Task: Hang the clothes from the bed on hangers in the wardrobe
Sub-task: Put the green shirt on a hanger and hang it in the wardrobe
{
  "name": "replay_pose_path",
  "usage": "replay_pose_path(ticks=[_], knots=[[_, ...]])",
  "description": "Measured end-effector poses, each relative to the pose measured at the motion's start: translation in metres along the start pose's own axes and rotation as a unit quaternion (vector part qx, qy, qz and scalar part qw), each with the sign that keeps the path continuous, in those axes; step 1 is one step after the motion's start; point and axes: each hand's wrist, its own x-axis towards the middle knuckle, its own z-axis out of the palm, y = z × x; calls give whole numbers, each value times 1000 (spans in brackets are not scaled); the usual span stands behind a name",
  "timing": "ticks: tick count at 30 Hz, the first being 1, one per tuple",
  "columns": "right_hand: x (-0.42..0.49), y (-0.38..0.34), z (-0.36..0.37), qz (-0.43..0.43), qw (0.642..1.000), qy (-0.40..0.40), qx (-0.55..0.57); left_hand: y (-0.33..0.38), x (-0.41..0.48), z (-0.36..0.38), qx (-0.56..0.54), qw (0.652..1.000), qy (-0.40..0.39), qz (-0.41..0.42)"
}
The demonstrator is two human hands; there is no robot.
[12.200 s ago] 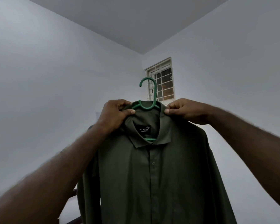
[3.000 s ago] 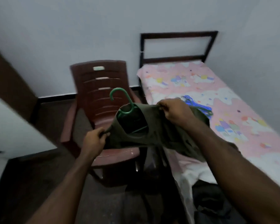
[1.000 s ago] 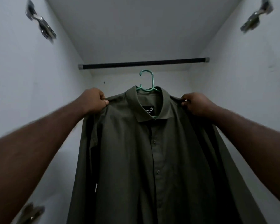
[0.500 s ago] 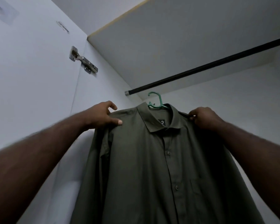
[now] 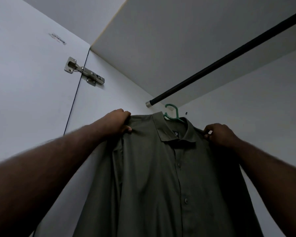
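Matt cloth shirt, green plastic hanger, shiny metal hinge

On my feed the wardrobe's black rail runs from the upper right of the frame down to its metal end cap near the centre, just under the pale top panel. The green hanger has its hook just below and right of that cap, apart from the rail in my view. The hanger carries the olive shirt, whose collar wraps its neck.
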Motion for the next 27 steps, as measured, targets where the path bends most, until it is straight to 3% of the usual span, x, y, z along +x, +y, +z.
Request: replay_pose_path(ticks=[10,21,27], knots=[[81,-10,60,-14,991,44,122,-13,79,-15,60,997,49,-2],[107,-34,139,-104,973,58,197,-19,31,-13,182,981,59,42],[112,-42,143,-103,975,39,191,-16,29,-15,234,969,50,62]])
